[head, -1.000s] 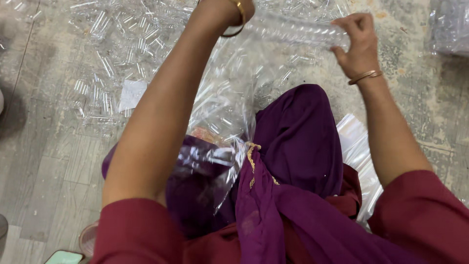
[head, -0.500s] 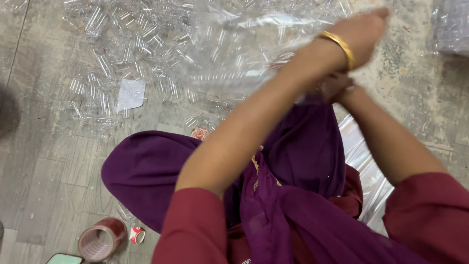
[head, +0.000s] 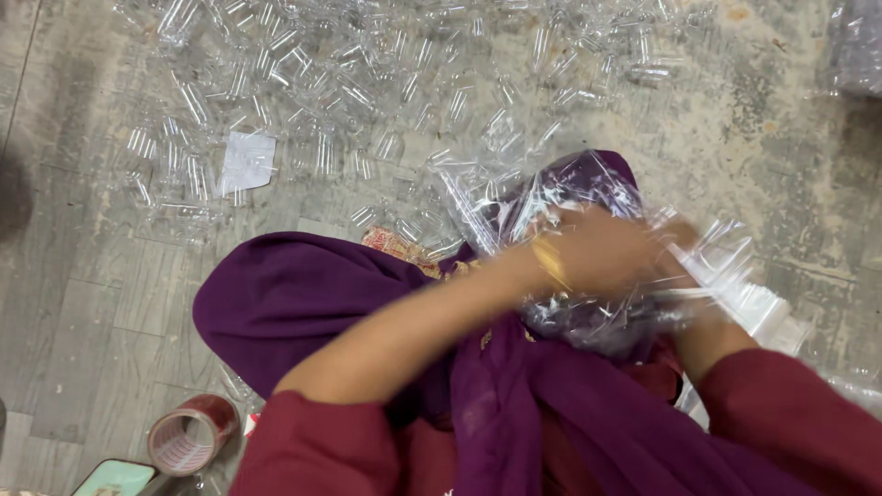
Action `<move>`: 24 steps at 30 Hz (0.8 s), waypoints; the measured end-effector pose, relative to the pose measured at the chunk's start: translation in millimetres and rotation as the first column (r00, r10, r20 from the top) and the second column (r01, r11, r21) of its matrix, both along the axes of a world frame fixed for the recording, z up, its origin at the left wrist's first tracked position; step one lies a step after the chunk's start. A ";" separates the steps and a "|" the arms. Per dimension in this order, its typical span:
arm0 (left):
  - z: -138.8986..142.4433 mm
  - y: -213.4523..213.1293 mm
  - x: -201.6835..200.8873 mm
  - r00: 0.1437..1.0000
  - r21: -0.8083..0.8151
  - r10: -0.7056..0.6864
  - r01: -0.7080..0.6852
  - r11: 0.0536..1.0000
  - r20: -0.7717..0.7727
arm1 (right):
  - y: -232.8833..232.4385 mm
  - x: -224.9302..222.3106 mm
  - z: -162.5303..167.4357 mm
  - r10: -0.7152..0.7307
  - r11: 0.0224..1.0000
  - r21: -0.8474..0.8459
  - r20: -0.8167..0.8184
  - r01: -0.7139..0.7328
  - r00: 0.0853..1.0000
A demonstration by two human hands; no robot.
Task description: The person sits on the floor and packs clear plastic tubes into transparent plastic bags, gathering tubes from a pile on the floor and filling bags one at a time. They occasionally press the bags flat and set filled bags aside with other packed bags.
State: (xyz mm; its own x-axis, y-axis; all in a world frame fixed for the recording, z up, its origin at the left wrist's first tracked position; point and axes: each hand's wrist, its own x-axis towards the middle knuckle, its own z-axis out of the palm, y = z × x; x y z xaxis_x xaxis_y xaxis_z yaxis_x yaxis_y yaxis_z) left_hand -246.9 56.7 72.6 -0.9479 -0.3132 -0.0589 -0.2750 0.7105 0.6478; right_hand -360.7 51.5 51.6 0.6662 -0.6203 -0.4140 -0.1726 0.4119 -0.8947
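With my left hand [head: 606, 253] and right hand [head: 684, 276] both closed on the clear plastic bag [head: 560, 207] over my lap, I judge a firm, even grip keeps it from spilling onto the floor [head: 83, 303].

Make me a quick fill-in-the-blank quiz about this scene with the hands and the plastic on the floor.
1. Both hands, left hand included, grip a clear ____ bag.
2. The small clear tubes lie scattered on the ____.
3. The tape roll is ____ in colour.
4. The left wrist wears a gold ____.

Missing words: plastic; floor; red; bangle
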 end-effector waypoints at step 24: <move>-146.0 -87.0 216.9 0.485 -0.315 0.870 -0.814 0.487 0.093 | -1.3 23.3 33.2 0.314 0.948 0.044 -0.308 -0.316 0.898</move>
